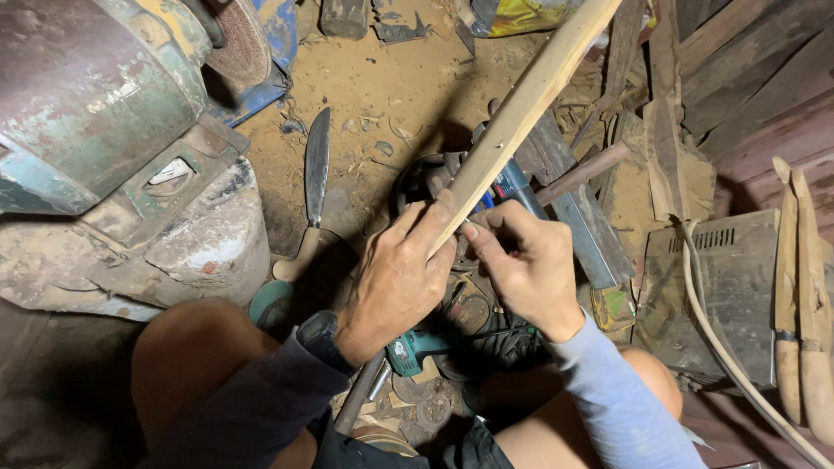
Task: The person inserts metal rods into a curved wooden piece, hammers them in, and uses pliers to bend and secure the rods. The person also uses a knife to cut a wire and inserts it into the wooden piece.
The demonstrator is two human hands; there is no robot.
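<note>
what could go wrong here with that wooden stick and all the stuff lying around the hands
The left hand grips only the low end of the long wooden stick, so its far end could swing into the wood stacked nearby. The right hand pinches at the stick's rough edge; splinters seem possible. A bare blade lies on the sawdust floor close to the knees.

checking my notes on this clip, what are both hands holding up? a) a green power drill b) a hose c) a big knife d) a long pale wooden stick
d: the left hand and right hand both grip the lower end of a long pale wooden stick that slants up to the right; the big knife lies untouched on the sawdust floor.
</note>
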